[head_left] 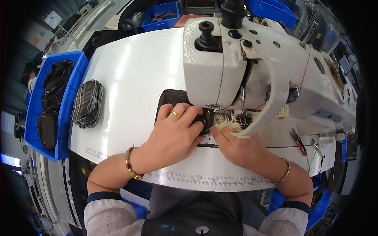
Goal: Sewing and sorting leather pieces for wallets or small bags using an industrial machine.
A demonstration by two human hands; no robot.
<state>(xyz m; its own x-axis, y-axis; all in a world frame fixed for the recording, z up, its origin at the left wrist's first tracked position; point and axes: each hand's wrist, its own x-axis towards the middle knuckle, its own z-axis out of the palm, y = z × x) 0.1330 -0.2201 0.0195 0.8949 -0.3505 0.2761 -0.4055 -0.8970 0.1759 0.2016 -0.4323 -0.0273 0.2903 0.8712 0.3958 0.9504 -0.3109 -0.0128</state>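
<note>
A dark fabric piece (169, 97) lies under the head of a white sewing machine (204, 63). A curved zipper with pale teeth (211, 118) runs along its edge beside the presser foot area. My left hand (171, 135) is closed on the fabric, its fingers curled over the piece left of the needle. Close to the needle, my right hand (238, 147) pinches the edge of the same piece near the zipper. The machine's curved guard partly hides the right fingers, and the needle tip is hard to make out.
Left on the white table (130, 70) sits a stack of plaid fabric pieces (87, 104). Beyond it, a blue bin (61, 147) holds dark pouches. Red-handled snips (298, 142) lie right of the machine. A printed ruler strip (197, 179) follows the front edge.
</note>
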